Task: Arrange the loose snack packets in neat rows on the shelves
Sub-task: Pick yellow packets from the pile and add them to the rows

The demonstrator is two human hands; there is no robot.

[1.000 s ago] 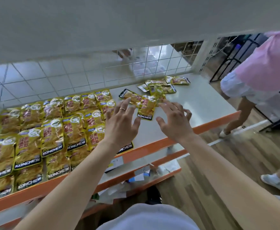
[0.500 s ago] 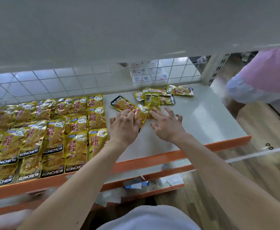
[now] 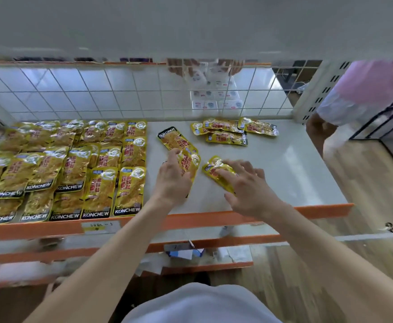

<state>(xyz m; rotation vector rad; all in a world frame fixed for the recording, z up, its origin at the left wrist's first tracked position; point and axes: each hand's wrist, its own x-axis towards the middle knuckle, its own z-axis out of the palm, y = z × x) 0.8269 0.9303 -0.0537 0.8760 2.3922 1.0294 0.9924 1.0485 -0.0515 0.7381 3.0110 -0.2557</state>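
Note:
Yellow KONCHEW snack packets lie in neat rows (image 3: pixel 74 169) on the left half of the white shelf (image 3: pixel 296 173). My left hand (image 3: pixel 171 183) grips one loose packet (image 3: pixel 191 160) just right of the rows; another loose packet (image 3: pixel 168 137) lies upside down behind it. My right hand (image 3: pixel 251 187) rests with spread fingers on a separate packet (image 3: pixel 214 172) near the shelf's middle. Several more loose packets (image 3: pixel 226 132) lie jumbled at the back right.
A wire grid (image 3: pixel 121 94) closes the shelf's back, and an upper shelf (image 3: pixel 191 24) hangs overhead. The front edge is orange (image 3: pixel 307 209). Lower shelves hold papers (image 3: pixel 184 254). A person in pink (image 3: pixel 373 87) stands at the right on the wooden floor.
Both hands reached into the loose heap and drew a packet each toward the front. The two packets now lie apart from the heap.

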